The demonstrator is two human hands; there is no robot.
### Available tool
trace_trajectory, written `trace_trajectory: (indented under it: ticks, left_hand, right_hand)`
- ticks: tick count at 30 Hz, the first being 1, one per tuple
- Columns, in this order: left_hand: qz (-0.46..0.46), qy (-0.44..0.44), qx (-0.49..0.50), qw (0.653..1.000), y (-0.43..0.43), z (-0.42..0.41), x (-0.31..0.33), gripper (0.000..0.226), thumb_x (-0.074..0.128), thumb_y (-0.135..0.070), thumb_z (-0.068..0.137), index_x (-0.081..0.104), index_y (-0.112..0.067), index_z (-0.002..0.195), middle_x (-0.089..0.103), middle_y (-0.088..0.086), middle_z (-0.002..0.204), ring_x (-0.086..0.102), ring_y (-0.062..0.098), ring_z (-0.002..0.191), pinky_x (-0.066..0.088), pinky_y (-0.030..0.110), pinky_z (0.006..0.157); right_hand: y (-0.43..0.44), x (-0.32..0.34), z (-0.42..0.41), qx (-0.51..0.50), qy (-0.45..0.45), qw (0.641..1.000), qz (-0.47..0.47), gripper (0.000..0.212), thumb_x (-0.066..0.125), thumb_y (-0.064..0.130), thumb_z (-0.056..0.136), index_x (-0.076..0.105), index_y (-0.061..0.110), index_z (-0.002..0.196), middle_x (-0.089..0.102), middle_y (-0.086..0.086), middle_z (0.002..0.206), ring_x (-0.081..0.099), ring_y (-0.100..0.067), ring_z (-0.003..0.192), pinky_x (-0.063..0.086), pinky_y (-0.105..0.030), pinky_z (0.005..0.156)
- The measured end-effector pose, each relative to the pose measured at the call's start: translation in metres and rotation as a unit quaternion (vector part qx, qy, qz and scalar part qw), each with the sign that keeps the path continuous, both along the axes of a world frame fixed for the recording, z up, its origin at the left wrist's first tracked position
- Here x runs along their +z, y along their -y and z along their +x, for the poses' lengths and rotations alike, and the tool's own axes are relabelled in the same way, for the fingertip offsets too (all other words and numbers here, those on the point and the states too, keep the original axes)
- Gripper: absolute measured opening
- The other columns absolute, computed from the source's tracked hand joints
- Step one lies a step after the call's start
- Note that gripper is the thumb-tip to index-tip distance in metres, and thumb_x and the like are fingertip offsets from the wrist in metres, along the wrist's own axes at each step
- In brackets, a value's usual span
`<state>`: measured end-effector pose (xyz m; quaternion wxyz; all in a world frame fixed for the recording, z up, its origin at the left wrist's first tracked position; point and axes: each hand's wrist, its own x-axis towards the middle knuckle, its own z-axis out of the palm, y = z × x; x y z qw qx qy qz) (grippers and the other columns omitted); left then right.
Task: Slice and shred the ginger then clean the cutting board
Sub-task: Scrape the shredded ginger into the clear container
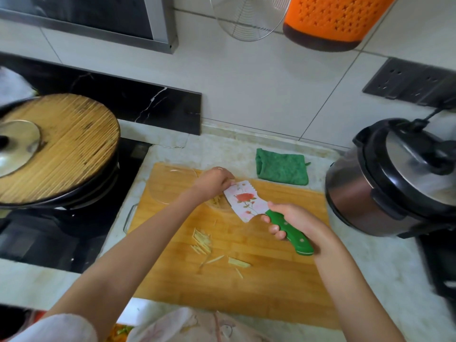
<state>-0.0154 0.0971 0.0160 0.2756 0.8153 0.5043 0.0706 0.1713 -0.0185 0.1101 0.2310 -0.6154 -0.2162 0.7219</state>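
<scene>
head view, ginger: pale yellow shreds (202, 242) lie in a loose heap near the middle of the board (271, 287), with a few stray slivers and one flatter piece just to the right; more yellow bits show under the knife's far end, seemingly inside a clear glass dish (170, 186) on the board's far left corner.
board: light wood, lying on the pale marbled surface (370, 272).
knife: (245, 202) small white cleaver with a red rose print and a green handle, held above the board with the blade's flat side turned up and its far end over the dish.
left arm: reaches forward from lower left across the board.
left hand: (213, 181) fingers bent, tips pinching the blade's far corner.
right arm: comes in from lower right.
right hand: (293, 219) closed round the green handle, fingers wrapped under it.
around: folded green cloth (281, 169) just beyond the board; a cooker (394, 183) at right; a bamboo lid (66, 146) on a dark pan at left.
</scene>
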Motion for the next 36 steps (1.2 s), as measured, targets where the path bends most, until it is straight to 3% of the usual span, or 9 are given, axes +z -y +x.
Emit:
trace_trajectory:
  ticks: [6,10,14,19,23,26,29,32,36]
  left_hand:
    - [0.046,0.133,0.01,0.99,0.009,-0.006,0.01,0.025,0.058,-0.02,0.095,0.069,-0.014,0.117,0.062,0.002,0.128,0.048,0.019,0.128,0.036,0.028,0.103]
    - [0.05,0.202,-0.072,0.975,0.025,-0.004,0.009,0.025,0.063,-0.014,0.091,0.07,-0.018,0.116,0.062,-0.005,0.126,0.045,0.009,0.128,0.026,0.03,0.112]
    - [0.025,0.173,-0.102,0.979,0.026,-0.01,-0.003,0.032,0.058,-0.01,0.094,0.064,-0.017,0.125,0.058,-0.005,0.13,0.047,0.01,0.129,0.024,0.029,0.114]
    - [0.151,0.069,-0.042,0.985,0.018,-0.023,-0.011,0.022,0.063,-0.017,0.091,0.073,-0.018,0.111,0.069,-0.001,0.115,0.061,0.016,0.115,0.031,0.032,0.11]
    - [0.135,-0.047,-0.024,0.989,0.013,-0.024,-0.01,0.024,0.058,-0.013,0.09,0.074,-0.015,0.108,0.065,0.001,0.124,0.044,0.017,0.133,0.016,0.032,0.116]
    - [0.193,0.052,-0.014,0.98,0.024,-0.017,-0.001,0.035,0.054,-0.007,0.086,0.068,-0.012,0.118,0.061,0.006,0.129,0.047,0.024,0.131,0.025,0.044,0.115]
    - [0.201,0.15,-0.166,0.954,0.046,-0.009,0.013,0.044,0.04,-0.023,0.094,0.054,-0.019,0.135,0.049,-0.001,0.143,0.036,0.013,0.138,0.016,0.038,0.119]
    - [0.197,0.11,-0.289,0.93,0.062,-0.004,0.015,0.048,0.029,-0.033,0.102,0.038,-0.02,0.147,0.033,-0.004,0.153,0.021,0.009,0.145,0.008,0.037,0.12]
    - [0.206,0.039,-0.284,0.936,0.054,-0.017,0.001,0.056,0.019,-0.044,0.102,0.026,-0.018,0.151,0.03,-0.002,0.154,0.022,0.011,0.144,0.005,0.039,0.119]
  right_hand:
    - [-0.008,0.002,0.005,0.005,-0.001,1.0,-0.011,0.016,0.039,0.021,0.102,0.041,0.007,0.096,0.046,-0.005,0.069,0.04,-0.009,0.038,0.031,-0.017,0.029]
    - [-0.012,-0.001,0.005,0.014,0.003,1.0,-0.009,0.015,0.039,0.022,0.102,0.04,0.007,0.099,0.046,-0.006,0.069,0.04,-0.01,0.038,0.031,-0.017,0.029]
    - [-0.009,0.001,0.009,0.038,0.017,0.999,0.01,0.016,0.039,0.021,0.102,0.044,0.007,0.099,0.047,-0.005,0.069,0.04,-0.01,0.039,0.031,-0.017,0.03]
    - [0.003,0.004,0.02,0.053,0.009,0.998,0.028,0.016,0.038,0.021,0.102,0.046,0.006,0.101,0.049,-0.003,0.067,0.039,-0.01,0.04,0.031,-0.017,0.03]
    - [0.012,0.002,0.027,0.041,0.008,0.999,0.029,0.017,0.037,0.021,0.102,0.044,0.006,0.107,0.048,-0.003,0.068,0.038,-0.01,0.039,0.03,-0.017,0.03]
    - [0.015,0.0,0.031,0.032,0.005,0.999,0.028,0.016,0.037,0.021,0.102,0.042,0.007,0.109,0.048,-0.003,0.067,0.038,-0.01,0.039,0.03,-0.017,0.03]
    - [0.014,-0.001,0.03,0.022,0.004,0.999,0.026,0.015,0.037,0.021,0.102,0.041,0.007,0.107,0.048,-0.004,0.067,0.038,-0.01,0.038,0.03,-0.017,0.029]
    - [0.013,0.002,0.029,0.03,0.004,0.999,0.031,0.014,0.037,0.02,0.102,0.042,0.008,0.099,0.047,-0.004,0.067,0.038,-0.01,0.038,0.029,-0.016,0.029]
    - [0.016,0.005,0.031,0.049,0.008,0.998,0.047,0.017,0.038,0.021,0.102,0.048,0.007,0.102,0.048,-0.003,0.067,0.038,-0.01,0.04,0.03,-0.017,0.03]
